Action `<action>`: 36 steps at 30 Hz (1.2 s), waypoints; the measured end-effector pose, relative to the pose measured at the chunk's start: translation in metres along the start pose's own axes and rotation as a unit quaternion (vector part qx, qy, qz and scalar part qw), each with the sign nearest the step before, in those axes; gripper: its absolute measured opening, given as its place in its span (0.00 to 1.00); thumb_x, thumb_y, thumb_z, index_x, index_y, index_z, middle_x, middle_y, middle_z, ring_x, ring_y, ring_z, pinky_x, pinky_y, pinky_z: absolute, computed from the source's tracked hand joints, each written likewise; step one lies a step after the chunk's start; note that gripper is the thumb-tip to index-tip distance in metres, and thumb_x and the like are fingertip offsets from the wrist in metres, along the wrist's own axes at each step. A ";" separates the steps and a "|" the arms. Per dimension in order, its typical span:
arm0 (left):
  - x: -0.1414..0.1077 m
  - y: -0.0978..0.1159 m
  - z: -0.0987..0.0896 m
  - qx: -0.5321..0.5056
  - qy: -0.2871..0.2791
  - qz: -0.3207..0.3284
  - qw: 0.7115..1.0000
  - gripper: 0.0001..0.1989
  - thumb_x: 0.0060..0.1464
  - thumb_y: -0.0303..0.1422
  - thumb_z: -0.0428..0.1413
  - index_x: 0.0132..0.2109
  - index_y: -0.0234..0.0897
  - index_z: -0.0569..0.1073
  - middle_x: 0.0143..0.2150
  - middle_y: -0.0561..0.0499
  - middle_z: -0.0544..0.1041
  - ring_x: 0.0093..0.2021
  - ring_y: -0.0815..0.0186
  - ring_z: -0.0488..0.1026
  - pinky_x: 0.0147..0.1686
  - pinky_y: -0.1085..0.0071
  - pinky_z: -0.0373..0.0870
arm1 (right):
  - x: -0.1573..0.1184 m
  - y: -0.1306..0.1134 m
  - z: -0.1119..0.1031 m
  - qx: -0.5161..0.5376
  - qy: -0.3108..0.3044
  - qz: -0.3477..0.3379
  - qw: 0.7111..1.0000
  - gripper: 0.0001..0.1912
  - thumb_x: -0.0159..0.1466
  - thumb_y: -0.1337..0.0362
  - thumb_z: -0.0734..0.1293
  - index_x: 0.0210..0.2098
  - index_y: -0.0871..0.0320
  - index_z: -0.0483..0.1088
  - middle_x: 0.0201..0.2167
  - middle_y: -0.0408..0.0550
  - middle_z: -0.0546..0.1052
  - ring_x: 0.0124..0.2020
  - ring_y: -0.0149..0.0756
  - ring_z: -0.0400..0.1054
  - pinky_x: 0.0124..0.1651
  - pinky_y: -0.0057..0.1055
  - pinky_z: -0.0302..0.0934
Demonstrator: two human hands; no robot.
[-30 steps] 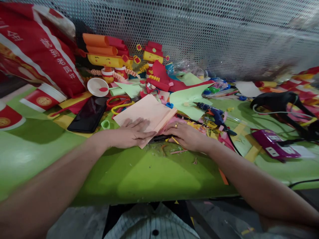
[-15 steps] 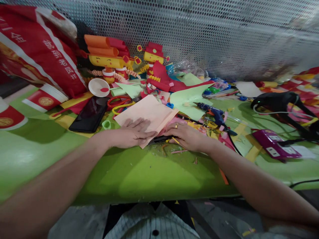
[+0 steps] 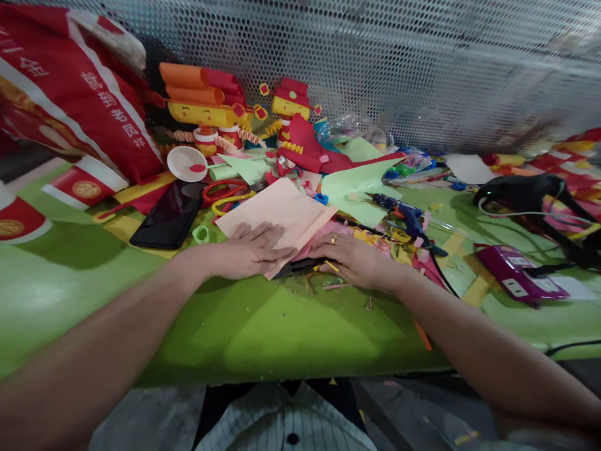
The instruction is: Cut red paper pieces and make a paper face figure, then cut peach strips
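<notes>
A sheet of pale pink paper (image 3: 282, 210) lies over the clutter in front of me, folded over along its right side. My left hand (image 3: 256, 250) rests flat on its lower part, fingers stretched out and a little apart. Just right of the paper's folded edge is my right hand (image 3: 345, 254), with a ring on one finger. Its fingers reach left, loosely bent, low over the scraps by that edge; the fingertips are partly hidden. Between the hands a dark flat object (image 3: 298, 267) shows from under the paper. A thin yellow strip (image 3: 331, 266) lies against my right fingers.
Left are a black phone (image 3: 166, 216), scissors with yellow handles (image 3: 233, 203), and paper cups (image 3: 84, 185). Paper figures (image 3: 201, 113) stand behind. A blue glue gun (image 3: 408, 219) and purple power strip (image 3: 519, 272) lie right, among many scraps on the green table (image 3: 300, 338).
Almost nothing differs. Both hands stay in the same places by the pink paper; the view has shifted very slightly.
</notes>
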State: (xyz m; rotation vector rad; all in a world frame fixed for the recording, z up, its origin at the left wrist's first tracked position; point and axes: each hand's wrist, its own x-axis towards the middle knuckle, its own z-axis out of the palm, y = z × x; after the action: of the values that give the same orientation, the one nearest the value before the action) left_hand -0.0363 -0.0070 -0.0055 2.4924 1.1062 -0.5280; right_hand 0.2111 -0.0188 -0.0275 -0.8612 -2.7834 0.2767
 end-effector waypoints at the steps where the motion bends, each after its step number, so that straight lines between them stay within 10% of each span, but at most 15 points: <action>1: 0.000 0.000 0.000 0.001 0.000 0.000 1.000 0.24 0.62 0.42 0.40 0.64 0.60 0.48 0.69 0.54 0.30 0.68 0.54 0.29 0.60 0.45 0.34 | 0.000 -0.001 0.000 -0.002 -0.001 0.006 1.000 0.11 0.62 0.68 0.62 0.43 0.58 0.71 0.45 0.54 0.74 0.46 0.40 0.67 0.48 0.40 0.62; 36: 0.001 0.001 0.001 -0.015 0.007 -0.004 1.000 0.24 0.62 0.44 0.38 0.64 0.59 0.47 0.69 0.54 0.29 0.68 0.55 0.28 0.60 0.45 0.31 | 0.004 -0.013 0.003 -0.043 -0.001 0.026 0.999 0.14 0.62 0.69 0.60 0.45 0.59 0.70 0.44 0.55 0.74 0.45 0.42 0.67 0.47 0.42 0.64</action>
State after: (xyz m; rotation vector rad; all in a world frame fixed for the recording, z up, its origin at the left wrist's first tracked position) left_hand -0.0355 -0.0074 -0.0071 2.4702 1.1209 -0.4925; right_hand 0.2001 -0.0270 -0.0270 -0.9538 -2.7961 0.1677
